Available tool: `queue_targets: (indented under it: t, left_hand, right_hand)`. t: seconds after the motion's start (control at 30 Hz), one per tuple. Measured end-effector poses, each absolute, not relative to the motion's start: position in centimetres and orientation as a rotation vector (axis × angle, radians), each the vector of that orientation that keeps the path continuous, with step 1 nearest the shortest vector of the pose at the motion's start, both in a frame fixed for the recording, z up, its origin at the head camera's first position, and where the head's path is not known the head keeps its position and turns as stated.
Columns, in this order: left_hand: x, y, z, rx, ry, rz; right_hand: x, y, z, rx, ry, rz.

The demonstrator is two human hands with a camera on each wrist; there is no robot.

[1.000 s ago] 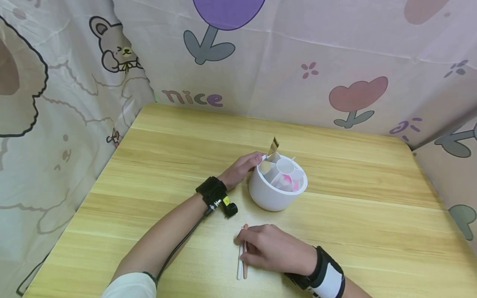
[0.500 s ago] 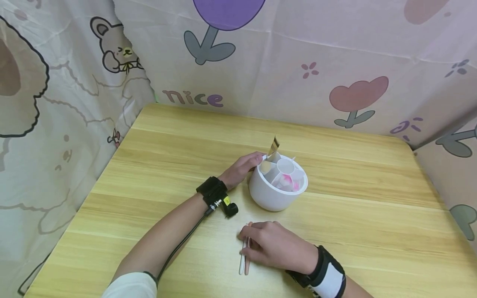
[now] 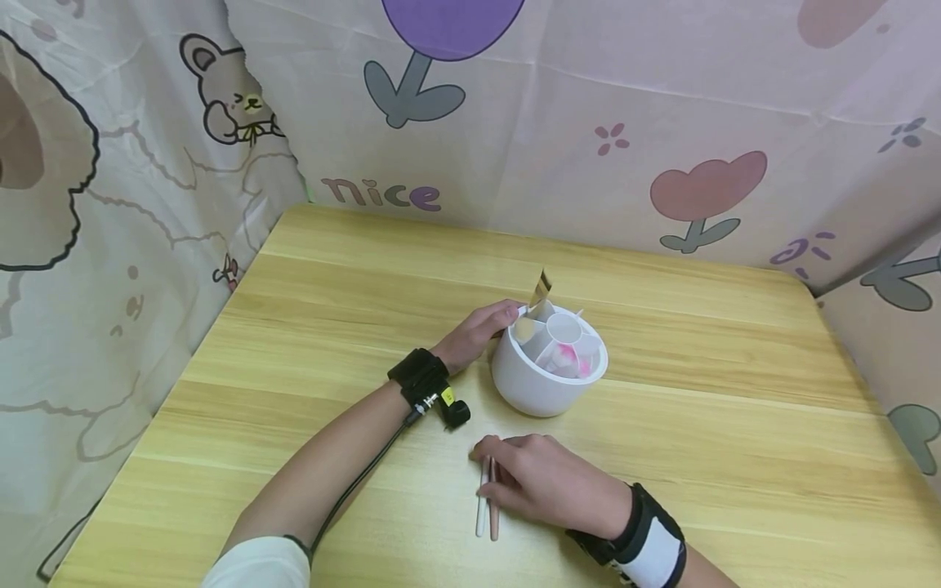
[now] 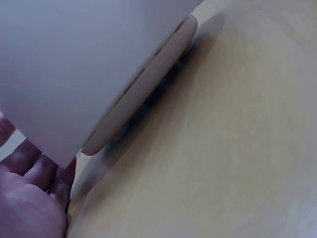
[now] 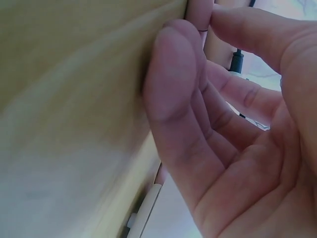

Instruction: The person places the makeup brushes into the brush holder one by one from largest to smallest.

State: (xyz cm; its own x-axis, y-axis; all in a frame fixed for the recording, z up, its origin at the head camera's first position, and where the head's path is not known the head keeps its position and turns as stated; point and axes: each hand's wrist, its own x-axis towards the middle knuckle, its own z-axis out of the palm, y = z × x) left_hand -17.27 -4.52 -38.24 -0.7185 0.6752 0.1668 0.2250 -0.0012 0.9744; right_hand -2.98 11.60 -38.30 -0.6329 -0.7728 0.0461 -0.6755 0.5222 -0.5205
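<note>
My left hand (image 3: 476, 335) holds the white round compartment organizer (image 3: 535, 394) by its left side, thumb at the rim. In the left wrist view, fingers (image 4: 42, 171) reach round behind the organizer wall (image 4: 64, 64). A flat brush (image 3: 541, 287) stands up out of it, beside a rounded beige tip (image 3: 524, 330) and pink-and-white items (image 3: 564, 359) in the compartments. My right hand (image 3: 547, 482) pinches two slim pen-like sticks, one white (image 3: 481, 516) and one pinkish-brown (image 3: 494, 523), low at the tabletop. The thumb meets the pink stick (image 5: 199, 15) in the right wrist view.
The wooden table (image 3: 706, 392) runs back to a patterned cloth (image 3: 559, 122) hung behind it, with another cloth (image 3: 147, 204) along the left. A black wrist camera (image 3: 454, 412) and its cable (image 3: 360, 482) sit on the left forearm.
The right hand and the two sticks have shifted slightly away from me and to the right; the sticks' near ends stand a little farther apart. Left hand and organizer stay put.
</note>
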Motion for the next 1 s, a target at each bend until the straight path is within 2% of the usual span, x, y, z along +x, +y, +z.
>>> queue_targets:
  t: [0.27, 0.53, 0.77, 1.0]
  left_hand:
    - [-17.3, -4.5, -38.2, 0.926, 1.935, 1.76]
    - [-18.6, -3.9, -40.8, 0.911, 1.926, 1.784]
    - [-18.8, -3.7, -41.4, 0.925, 1.937, 1.802]
    - [-18.8, -3.6, -41.4, 0.921, 1.956, 1.8]
  right_hand:
    - [-3.0, 11.5, -38.4, -1.242, 2.597, -0.781]
    - [-3.0, 11.4, -38.5, -1.286, 2.622, -0.811]
    - [-2.9, 11.3, -38.5, -1.308, 2.64, -0.832]
    - [-2.7, 11.4, -38.4, -1.177, 2.643, -0.781]
